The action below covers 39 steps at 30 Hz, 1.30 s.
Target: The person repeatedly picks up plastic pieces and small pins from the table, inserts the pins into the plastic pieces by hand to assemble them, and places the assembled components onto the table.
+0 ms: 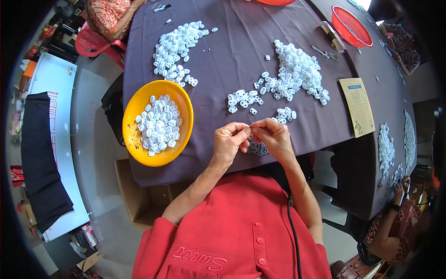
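Observation:
My left hand (228,141) and my right hand (275,140) meet at the near edge of the table, thumbs and fingers pinched together at the tips. Whatever lies between the fingertips is too small to make out. Under and between the hands sits a heap of small dark grey pieces (258,148), partly hidden by them. Just beyond my right hand is a little cluster of white plastic pieces with holes (286,114). Another loose group of these white pieces (242,99) lies farther off, beside a large pile of them (297,69).
A yellow bowl (186,125) holding white pieces stands at the left, with another white pile (175,49) behind it. To the right are a tan packet (357,107), scissors (326,53) and a red basket (351,27). Other people (109,16) sit at the tables.

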Available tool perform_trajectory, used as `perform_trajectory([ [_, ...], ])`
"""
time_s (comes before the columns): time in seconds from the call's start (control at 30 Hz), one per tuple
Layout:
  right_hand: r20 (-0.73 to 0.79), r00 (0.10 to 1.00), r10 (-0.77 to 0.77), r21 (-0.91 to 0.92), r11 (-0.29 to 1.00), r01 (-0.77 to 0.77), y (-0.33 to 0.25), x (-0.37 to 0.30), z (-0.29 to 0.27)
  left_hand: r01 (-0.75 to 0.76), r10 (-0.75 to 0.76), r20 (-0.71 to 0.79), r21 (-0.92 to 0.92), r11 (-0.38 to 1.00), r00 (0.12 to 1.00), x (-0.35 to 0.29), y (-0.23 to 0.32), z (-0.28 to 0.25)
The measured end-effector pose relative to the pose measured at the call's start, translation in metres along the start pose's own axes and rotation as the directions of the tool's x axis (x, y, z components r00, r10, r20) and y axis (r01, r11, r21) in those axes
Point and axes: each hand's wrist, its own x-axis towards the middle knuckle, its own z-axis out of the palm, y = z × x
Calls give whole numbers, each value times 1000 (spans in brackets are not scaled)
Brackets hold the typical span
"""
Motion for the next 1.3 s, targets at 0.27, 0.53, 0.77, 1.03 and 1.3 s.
perform_trajectory([
  [0.27,-26,999,-33,200,979,37,2,-14,7,-54,52,-27,-70,996,998,-10,13,5],
  [0.53,-84,992,-96,170,979,109,1,-14,12,-101,100,-29,-27,995,995,-12,17,7],
  [0.77,-90,987,-133,32,990,137,4,-13,12,-111,110,-35,-4,994,993,-10,14,6],
  [1.03,-126,962,-244,-139,964,226,3,-11,17,-169,173,-48,85,982,984,-11,13,10],
  [1.3,-112,993,22,71,997,-14,9,-9,20,-263,296,-86,276,924,951,-8,8,10],
])
